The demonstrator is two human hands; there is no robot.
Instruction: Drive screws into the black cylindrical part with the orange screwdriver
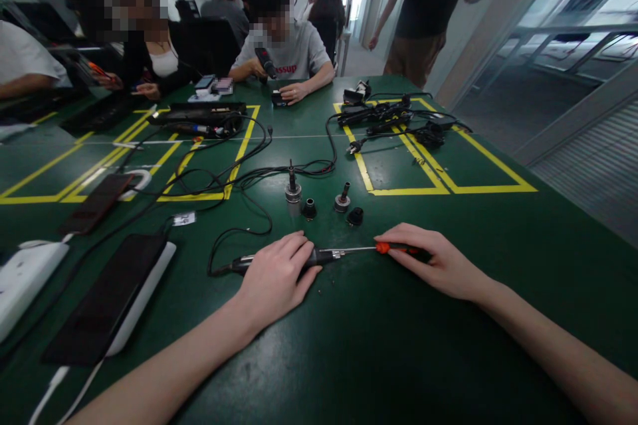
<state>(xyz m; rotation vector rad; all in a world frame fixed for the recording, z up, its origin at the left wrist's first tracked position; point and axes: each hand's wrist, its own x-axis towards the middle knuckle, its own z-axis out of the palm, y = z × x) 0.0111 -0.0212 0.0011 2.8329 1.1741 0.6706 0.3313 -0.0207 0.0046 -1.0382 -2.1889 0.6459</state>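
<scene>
My left hand is wrapped over a black corded tool lying across the green table. In my right hand is a screwdriver with an orange and black handle, held between thumb and fingers. Its thin metal shaft points left and meets the front end of the black tool. Just behind the tool stand a metal part with a tall pin, a smaller metal part and two black caps. A few tiny pieces lie near my left thumb.
Black phone on a white block and a white power strip are at the left. Loose black cables cross the table. Cabled tools lie at the back right. A person sits opposite, holding a dark tool.
</scene>
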